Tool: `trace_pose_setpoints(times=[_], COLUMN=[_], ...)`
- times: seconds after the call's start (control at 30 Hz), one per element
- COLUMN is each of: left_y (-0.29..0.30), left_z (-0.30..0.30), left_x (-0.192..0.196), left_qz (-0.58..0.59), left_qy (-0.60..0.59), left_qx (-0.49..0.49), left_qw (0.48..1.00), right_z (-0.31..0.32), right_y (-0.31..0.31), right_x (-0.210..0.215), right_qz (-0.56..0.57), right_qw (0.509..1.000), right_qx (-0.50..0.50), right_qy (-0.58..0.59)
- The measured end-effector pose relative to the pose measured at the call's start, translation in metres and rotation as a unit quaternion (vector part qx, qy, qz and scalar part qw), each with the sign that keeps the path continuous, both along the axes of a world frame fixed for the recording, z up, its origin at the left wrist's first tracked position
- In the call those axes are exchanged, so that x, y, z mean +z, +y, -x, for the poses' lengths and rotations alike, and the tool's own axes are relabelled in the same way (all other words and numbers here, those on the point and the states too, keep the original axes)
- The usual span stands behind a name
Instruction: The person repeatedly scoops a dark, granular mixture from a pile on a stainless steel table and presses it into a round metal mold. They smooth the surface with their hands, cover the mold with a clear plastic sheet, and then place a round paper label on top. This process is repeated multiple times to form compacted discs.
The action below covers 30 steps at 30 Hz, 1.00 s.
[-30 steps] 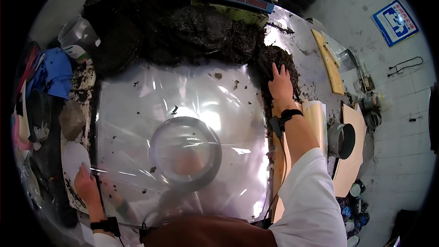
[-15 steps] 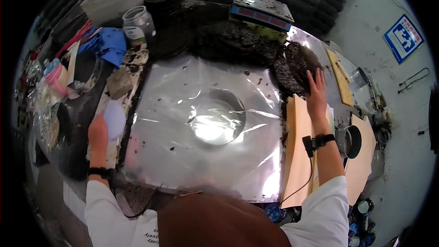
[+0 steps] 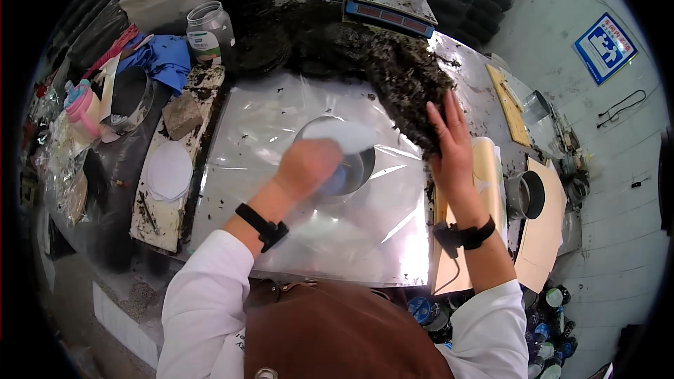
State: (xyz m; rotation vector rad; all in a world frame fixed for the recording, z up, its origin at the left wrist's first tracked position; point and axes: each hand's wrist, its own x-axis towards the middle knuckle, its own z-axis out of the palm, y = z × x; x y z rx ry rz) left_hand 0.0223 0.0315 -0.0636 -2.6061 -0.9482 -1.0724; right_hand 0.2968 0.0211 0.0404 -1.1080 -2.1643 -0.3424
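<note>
My left hand (image 3: 309, 166), a little blurred, pinches a white paper disc (image 3: 351, 135) over a round metal ring (image 3: 364, 168). The ring stands on a clear plastic sheet (image 3: 260, 126) covering the shiny work surface. My right hand (image 3: 453, 144) holds the near edge of a dark, flaky cake (image 3: 407, 74) that looks like dried seaweed, tilted up off the surface. Its fingers are stretched along the cake's edge; what lies beneath is hidden. More white paper discs (image 3: 169, 170) lie stacked on a crumb-strewn board at the left.
Behind the sheet are dark round cakes (image 3: 260, 51) and a blue scale (image 3: 390, 10). A clear jar (image 3: 209, 31), a brownish block (image 3: 182, 116) and a pink bottle (image 3: 83, 112) stand left. At right lie tan paper sheets (image 3: 544, 228), another metal ring (image 3: 525, 195) and a yellow wooden strip (image 3: 507, 105).
My left hand has moved right from the paper stack to above the ring, carrying a disc. My right hand has moved left and raised the dark cake off the surface.
</note>
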Motion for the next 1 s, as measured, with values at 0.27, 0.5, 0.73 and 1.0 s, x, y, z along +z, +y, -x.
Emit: trace_pose_setpoints(times=[0.27, 0.5, 0.73, 1.0], left_y=[-0.042, 0.01, 0.061, 0.06], left_z=[0.018, 0.022, -0.024, -0.032], left_x=[-0.021, 0.015, 0.016, -0.071], left_qz=[0.098, 0.214, 0.355, 0.347], left_qy=[0.063, 0.078, 0.311, 0.337], left_qx=[-0.029, 0.04, 0.073, 0.143], left_qw=[0.993, 0.973, 0.879, 0.863], right_z=[0.046, 0.054, 0.069, 0.097], right_y=[-0.008, 0.002, 0.047, 0.046], right_x=[-0.092, -0.106, -0.08, -0.17], right_qz=[0.107, 0.243, 0.322, 0.234], right_qw=[0.983, 0.935, 0.904, 0.922], right_qx=[0.084, 0.158, 0.028, -0.043], right_qy=[-0.12, -0.203, -0.279, -0.307])
